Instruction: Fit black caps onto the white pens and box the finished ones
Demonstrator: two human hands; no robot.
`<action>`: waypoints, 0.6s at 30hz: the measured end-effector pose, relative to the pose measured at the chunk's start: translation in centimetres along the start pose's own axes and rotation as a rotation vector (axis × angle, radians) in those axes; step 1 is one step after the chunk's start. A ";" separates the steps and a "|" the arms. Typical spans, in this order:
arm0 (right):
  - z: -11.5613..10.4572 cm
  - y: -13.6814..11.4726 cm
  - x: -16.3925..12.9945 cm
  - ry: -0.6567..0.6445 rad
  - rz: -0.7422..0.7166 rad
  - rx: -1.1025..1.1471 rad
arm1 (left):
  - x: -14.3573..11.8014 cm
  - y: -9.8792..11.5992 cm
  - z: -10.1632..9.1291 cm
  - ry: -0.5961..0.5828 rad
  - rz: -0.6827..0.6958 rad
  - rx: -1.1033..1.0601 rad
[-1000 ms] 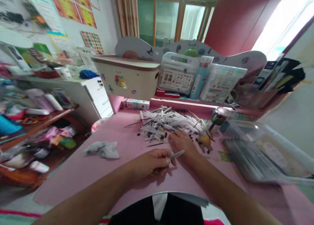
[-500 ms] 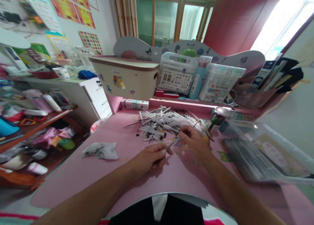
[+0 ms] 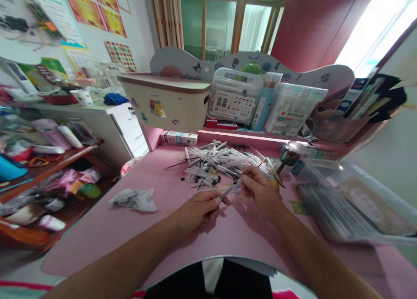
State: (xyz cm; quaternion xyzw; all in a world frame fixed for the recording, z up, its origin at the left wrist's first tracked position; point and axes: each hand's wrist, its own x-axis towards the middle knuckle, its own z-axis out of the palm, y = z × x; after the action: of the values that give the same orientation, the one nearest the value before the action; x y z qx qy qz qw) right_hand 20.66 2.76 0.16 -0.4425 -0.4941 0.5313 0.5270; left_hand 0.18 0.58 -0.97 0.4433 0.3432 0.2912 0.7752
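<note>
My left hand (image 3: 205, 207) is closed around a thin grey pen barrel (image 3: 228, 193), which slants up to the right. At its far end, the fingers of my right hand (image 3: 259, 188) are pinched together; the fingers partly hide that end. Just beyond both hands lies a heap of clear and white pen barrels (image 3: 224, 157), with small black caps (image 3: 215, 181) and dark thin refills (image 3: 182, 163) among them. The heap's right side is partly covered by my right hand.
A clear plastic box (image 3: 355, 203) holding a row of grey pens stands at the right. Crumpled tissue (image 3: 133, 200) lies on the pink desk (image 3: 97, 242) at left. Behind the heap are a small carton (image 3: 179, 137) and a drink can (image 3: 291, 153). A shelf above carries a beige bin (image 3: 169, 103) and marker cases (image 3: 236, 97).
My right hand has shifted slightly right, away from my left, and more of the thin stick shows between them. My left hand stays nearly in place.
</note>
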 end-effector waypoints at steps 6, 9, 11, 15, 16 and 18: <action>0.2 0.1 -0.3 -0.088 0.006 -0.132 | -0.1 0.3 0.1 -0.004 -0.013 0.025; 0.1 0.2 -0.5 -0.138 -0.013 -0.276 | -0.1 0.3 0.2 0.006 -0.021 0.028; 0.0 0.2 -0.6 -0.169 -0.008 -0.319 | -0.1 0.2 0.2 0.006 -0.022 0.031; 0.0 0.1 -0.7 -0.197 0.026 -0.282 | -0.1 0.0 0.3 0.011 0.005 0.035; 0.1 0.1 -0.7 -0.197 0.034 -0.263 | -0.1 -0.1 0.4 0.025 0.013 0.037; 0.3 0.2 -0.7 -0.198 0.055 -0.223 | -0.1 -0.3 0.6 0.056 0.026 0.046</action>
State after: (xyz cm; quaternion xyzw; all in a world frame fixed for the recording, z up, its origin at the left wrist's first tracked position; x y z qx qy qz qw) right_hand 20.33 2.02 -0.04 -0.4570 -0.5874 0.5284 0.4084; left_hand 0.65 0.08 -0.95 0.4572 0.3658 0.3054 0.7510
